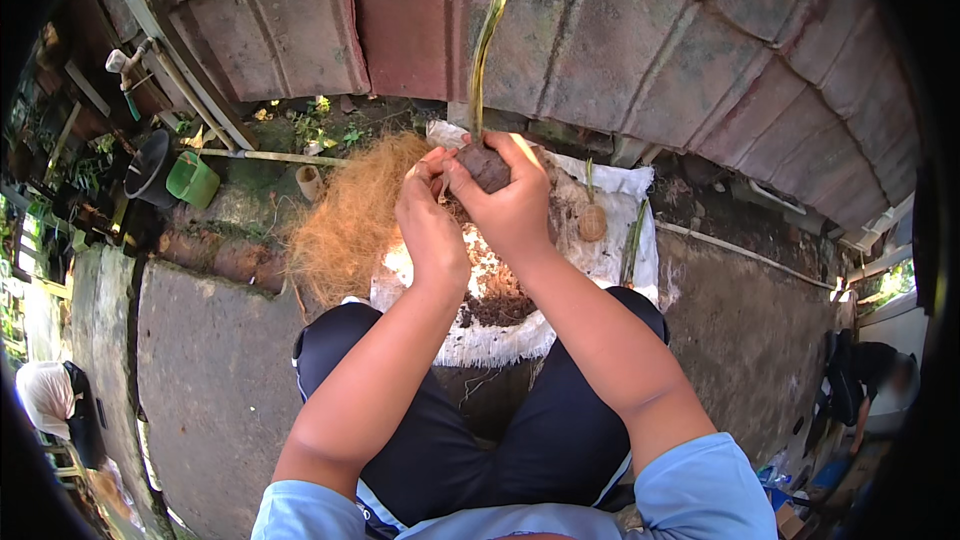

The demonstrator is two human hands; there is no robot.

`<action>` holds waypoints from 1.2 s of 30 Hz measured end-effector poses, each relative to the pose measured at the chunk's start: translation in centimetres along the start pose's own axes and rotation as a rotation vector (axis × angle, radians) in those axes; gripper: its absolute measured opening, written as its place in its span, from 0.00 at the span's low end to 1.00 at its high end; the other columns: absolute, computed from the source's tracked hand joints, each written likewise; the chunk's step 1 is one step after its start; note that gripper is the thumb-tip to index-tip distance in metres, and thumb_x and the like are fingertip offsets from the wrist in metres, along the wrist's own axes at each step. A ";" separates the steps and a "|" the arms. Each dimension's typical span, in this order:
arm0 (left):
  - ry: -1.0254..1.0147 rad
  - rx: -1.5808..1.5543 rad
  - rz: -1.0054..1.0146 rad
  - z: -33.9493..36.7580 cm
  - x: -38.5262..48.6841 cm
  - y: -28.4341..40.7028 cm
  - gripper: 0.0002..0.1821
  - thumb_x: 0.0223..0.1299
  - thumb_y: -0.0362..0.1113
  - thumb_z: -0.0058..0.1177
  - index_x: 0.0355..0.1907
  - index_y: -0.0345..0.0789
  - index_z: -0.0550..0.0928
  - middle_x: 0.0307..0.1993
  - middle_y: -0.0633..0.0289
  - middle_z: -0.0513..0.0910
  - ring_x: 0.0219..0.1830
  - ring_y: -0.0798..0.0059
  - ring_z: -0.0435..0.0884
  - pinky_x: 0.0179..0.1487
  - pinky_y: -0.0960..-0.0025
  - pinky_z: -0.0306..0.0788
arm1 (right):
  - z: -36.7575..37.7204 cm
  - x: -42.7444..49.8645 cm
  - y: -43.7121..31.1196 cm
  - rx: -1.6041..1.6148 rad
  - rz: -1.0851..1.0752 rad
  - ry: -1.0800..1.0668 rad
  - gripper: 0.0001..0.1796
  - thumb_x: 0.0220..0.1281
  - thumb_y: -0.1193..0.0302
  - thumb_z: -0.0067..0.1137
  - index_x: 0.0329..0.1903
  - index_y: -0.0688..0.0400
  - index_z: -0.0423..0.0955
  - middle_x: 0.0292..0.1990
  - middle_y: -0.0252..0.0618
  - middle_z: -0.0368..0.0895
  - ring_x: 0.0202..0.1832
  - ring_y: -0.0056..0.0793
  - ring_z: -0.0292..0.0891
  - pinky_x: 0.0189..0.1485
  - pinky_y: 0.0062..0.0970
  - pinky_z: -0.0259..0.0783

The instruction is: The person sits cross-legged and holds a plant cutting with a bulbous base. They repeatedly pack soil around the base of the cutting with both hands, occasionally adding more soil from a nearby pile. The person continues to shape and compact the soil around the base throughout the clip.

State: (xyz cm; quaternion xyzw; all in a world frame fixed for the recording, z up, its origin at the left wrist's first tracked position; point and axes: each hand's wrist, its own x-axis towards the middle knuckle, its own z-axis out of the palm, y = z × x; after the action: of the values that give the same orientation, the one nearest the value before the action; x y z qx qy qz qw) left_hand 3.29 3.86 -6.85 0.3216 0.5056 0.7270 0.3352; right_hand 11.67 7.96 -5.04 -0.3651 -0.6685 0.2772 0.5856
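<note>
Both my hands are raised in front of me around a dark ball of soil (pixel 484 167). A long green leaf (pixel 487 45) with yellow edges stands upright out of its top. My right hand (pixel 510 199) wraps the ball's right side, thumb across the front. Against its left side are the fingertips of my left hand (pixel 431 217). Below them, loose dark soil (pixel 496 307) lies heaped on a white woven sack (pixel 487 345). A fibre-wrapped ball (pixel 592 223) with a short shoot rests on the sack to the right, near some cut green leaves (pixel 634 244).
Orange-brown fibre (pixel 352 217) is piled left of the sack. Further left stand a green plastic container (pixel 193 180), a black bucket (pixel 148 169) and a tap (pixel 127 64). Roof tiles (pixel 600 37) line the far side. A person (pixel 862 379) bends at the right edge.
</note>
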 end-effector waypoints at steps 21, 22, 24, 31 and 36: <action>-0.176 -0.032 0.094 0.9 -1.5 3.2 0.27 0.82 0.40 0.31 0.63 0.19 0.76 0.67 0.51 0.77 0.69 0.63 0.75 0.77 0.60 0.61 | -3.0 2.0 0.5 0.279 0.152 -0.185 0.18 0.64 0.61 0.72 0.45 0.63 0.82 0.37 0.40 0.90 0.40 0.21 0.86 0.45 0.25 0.79; -0.173 -0.015 0.109 1.0 -1.5 3.2 0.27 0.83 0.40 0.31 0.63 0.19 0.76 0.67 0.51 0.77 0.69 0.63 0.75 0.77 0.60 0.61 | -3.2 2.0 0.6 0.279 0.169 -0.211 0.18 0.64 0.61 0.71 0.45 0.63 0.82 0.37 0.40 0.90 0.40 0.21 0.86 0.46 0.25 0.79; -0.163 0.018 0.142 0.9 -1.6 3.1 0.27 0.83 0.41 0.31 0.63 0.20 0.77 0.67 0.51 0.77 0.70 0.63 0.75 0.77 0.60 0.61 | -3.5 1.8 0.2 0.227 0.170 -0.221 0.17 0.64 0.61 0.71 0.43 0.63 0.82 0.35 0.40 0.90 0.39 0.21 0.86 0.44 0.25 0.78; -0.247 -0.029 0.093 0.5 -1.2 1.6 0.28 0.82 0.45 0.35 0.68 0.22 0.73 0.69 0.51 0.74 0.69 0.63 0.74 0.73 0.61 0.67 | -3.5 1.8 -0.7 0.113 0.262 -0.185 0.18 0.68 0.60 0.67 0.41 0.64 0.79 0.36 0.45 0.89 0.39 0.28 0.86 0.44 0.31 0.78; -0.297 -0.213 -0.206 0.7 -0.6 1.4 0.39 0.72 0.52 0.56 0.75 0.29 0.62 0.61 0.51 0.75 0.65 0.65 0.75 0.66 0.64 0.71 | -2.4 0.9 -0.3 0.085 0.204 -0.241 0.25 0.79 0.55 0.51 0.55 0.67 0.76 0.48 0.58 0.85 0.52 0.47 0.84 0.57 0.38 0.75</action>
State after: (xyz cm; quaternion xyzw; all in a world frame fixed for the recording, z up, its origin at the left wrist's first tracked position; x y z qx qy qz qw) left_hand 3.95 3.40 -5.34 0.3344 0.4013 0.6828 0.5108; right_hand 13.90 8.39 -3.92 -0.3701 -0.6811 0.4050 0.4848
